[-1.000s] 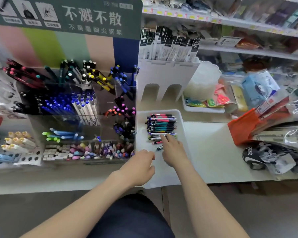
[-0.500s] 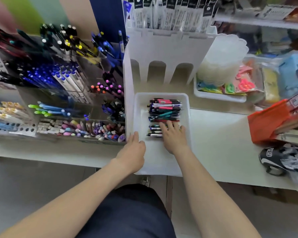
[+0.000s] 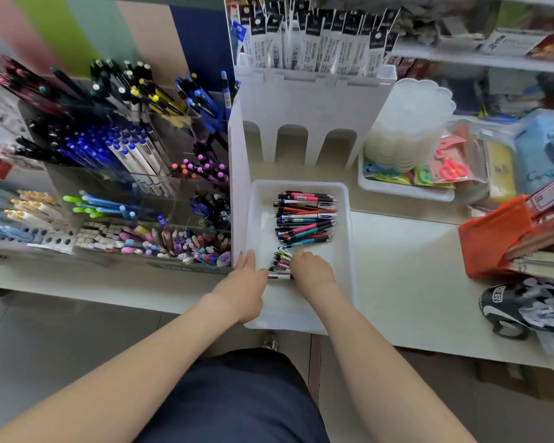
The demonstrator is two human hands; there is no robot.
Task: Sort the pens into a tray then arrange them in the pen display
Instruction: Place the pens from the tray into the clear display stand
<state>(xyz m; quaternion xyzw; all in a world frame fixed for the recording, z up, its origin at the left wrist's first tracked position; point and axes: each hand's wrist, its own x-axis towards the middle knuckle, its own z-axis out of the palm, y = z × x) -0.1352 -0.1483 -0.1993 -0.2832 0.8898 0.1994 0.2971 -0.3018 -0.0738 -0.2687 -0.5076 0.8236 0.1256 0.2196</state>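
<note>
My left hand (image 3: 247, 282) lies flat, fingers straight, against the left wall of the white tray (image 3: 336, 276). It holds nothing and only braces the tray on the bench (image 3: 413, 266). My right hand (image 3: 311, 271) is inside the tray, fingers curled down over the small cluster (image 3: 280, 262) of pens near the front. The fingertips are hidden under the knuckles, so I cannot tell whether they pinch a pen or only rake at the lot. The main bundle (image 3: 304, 219) lies further back in the tray, barrels roughly parallel. The pen display (image 3: 125, 161) stands just left of the tray, its compartments well stocked.

As I judge it, the step is gathering these loose ones into line with the rest (nothing here is headed for the display yet). To do it well I'd press the left hand on the wall so the light tray doesn't slide. I'd push across the barrels rather than along them and turn every pen the same way — a tidy bundle lifts out in one grasp. Round barrels roll, so a nudge at one end would scatter them.
</note>
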